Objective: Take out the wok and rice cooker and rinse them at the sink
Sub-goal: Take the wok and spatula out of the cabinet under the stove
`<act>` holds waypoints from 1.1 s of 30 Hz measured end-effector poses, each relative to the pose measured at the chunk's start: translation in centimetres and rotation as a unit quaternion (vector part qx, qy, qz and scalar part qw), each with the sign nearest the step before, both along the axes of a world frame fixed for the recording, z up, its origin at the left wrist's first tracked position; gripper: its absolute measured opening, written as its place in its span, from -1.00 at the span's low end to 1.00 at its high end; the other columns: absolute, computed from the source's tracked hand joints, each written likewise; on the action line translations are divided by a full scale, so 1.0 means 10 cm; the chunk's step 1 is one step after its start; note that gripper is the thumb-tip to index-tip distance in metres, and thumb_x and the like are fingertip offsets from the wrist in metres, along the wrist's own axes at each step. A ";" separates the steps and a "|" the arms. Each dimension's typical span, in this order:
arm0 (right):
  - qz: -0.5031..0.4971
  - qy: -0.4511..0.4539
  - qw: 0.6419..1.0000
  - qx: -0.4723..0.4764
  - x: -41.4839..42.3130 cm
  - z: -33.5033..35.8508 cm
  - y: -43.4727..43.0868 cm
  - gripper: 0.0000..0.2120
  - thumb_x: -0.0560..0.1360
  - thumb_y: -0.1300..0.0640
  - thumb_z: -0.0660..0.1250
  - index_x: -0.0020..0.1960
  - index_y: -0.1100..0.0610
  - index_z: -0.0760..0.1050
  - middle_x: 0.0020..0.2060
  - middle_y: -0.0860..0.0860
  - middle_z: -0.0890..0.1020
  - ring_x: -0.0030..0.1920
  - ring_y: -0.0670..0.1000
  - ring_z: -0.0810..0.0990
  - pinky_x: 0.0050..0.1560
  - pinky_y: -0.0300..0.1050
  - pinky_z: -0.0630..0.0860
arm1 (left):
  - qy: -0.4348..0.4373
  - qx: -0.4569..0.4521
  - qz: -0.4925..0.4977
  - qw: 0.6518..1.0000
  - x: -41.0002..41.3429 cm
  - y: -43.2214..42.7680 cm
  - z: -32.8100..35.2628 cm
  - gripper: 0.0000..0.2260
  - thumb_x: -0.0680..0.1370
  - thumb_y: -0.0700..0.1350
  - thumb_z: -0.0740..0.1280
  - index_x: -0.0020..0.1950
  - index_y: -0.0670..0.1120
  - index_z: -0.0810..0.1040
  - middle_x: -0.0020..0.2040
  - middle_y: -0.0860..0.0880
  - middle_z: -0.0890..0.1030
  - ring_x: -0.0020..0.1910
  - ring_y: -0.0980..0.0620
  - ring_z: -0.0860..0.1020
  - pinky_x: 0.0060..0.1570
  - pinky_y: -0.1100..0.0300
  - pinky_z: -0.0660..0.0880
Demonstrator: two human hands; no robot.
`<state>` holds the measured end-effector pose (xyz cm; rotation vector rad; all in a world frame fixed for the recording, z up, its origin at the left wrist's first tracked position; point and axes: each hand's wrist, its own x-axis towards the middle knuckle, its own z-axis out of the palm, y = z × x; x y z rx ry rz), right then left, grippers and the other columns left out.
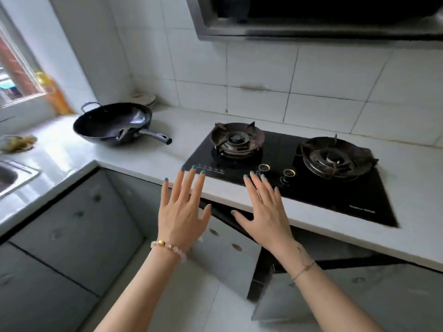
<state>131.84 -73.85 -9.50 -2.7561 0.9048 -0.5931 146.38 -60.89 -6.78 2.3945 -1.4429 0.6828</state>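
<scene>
**Wok out on the counter, rice cooker nowhere in sight, both hands free**

The wok (112,124) sits on the white counter (172,152) in the corner, between the sink (16,173) at the far left and the gas hob (282,188). It rests on its rounded base, and its long handle (155,136) points toward the hob. The rice cooker does not show anywhere, so by my reading half the fetching is not yet done.

The left hand (182,212) and right hand (266,212) hang side by side before the counter's front edge. Their fingers are spread straight and they grasp nothing. Below the hob a cabinet door (227,250) stands ajar with a dark gap beside it.

A stack of plates (146,99) leans in the corner behind the wok, and a yellow bottle (56,94) stands by the window. Something yellowish that I cannot identify lies near the sink.

The risks from here:
- **Rocking wok:** the rounded base could rock if only the long handle is pulled, which might swing the rim into the plates.
- **One-handed lift:** a pan this wide will likely twist in the wrist if lifted with one hand.
- **Open door:** the door sits where a knee or shin could catch it on the turn toward the sink.
- **Narrow sink:** only a corner of it shows and it looks narrow, so the wok may knock its rim.
</scene>
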 end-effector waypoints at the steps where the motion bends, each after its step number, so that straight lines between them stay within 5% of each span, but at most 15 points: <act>1: 0.014 -0.001 1.000 -0.001 0.13 0.03 0.01 -0.24 0.50 -0.25 0.12 0.55 0.02 -0.11 0.55 -0.05 -0.05 0.53 0.00 -0.15 0.51 0.11 -0.09 | 0.002 -0.001 0.018 1.000 0.09 0.07 0.02 -0.32 0.38 0.04 0.43 0.43 -0.12 0.32 0.42 -0.12 0.38 0.43 -0.16 0.30 0.37 -0.20 0.20; 9: 0.087 -0.032 0.996 -0.018 1.19 0.27 0.10 -0.25 0.51 -0.20 0.16 0.55 0.06 -0.07 0.54 -0.02 -0.02 0.54 0.00 -0.13 0.49 0.05 -0.16 | 0.002 -0.023 0.128 0.992 0.95 0.51 0.19 -0.33 0.38 0.02 0.44 0.43 -0.11 0.33 0.43 -0.11 0.37 0.43 -0.15 0.29 0.38 -0.18 0.13; 20: 0.135 -0.108 0.985 -0.025 2.79 0.57 0.23 -0.31 0.44 -0.05 0.39 0.45 0.18 0.26 0.43 0.09 0.32 0.46 0.13 0.24 0.41 0.21 0.23 | 0.007 -0.034 0.177 0.984 2.26 0.81 0.32 -0.37 0.34 0.01 0.49 0.36 -0.13 0.44 0.36 -0.11 0.46 0.38 -0.17 0.37 0.32 -0.24 0.28; 33: 0.174 -0.108 0.979 -0.016 4.24 0.44 -0.10 -0.34 0.40 0.02 0.43 0.41 0.22 0.32 0.36 0.14 0.41 0.37 0.18 0.36 0.34 0.20 0.31 | 0.022 -0.019 0.243 0.970 3.41 0.76 0.10 -0.38 0.39 0.05 0.44 0.40 -0.10 0.39 0.40 -0.09 0.41 0.42 -0.12 0.31 0.41 -0.10 0.07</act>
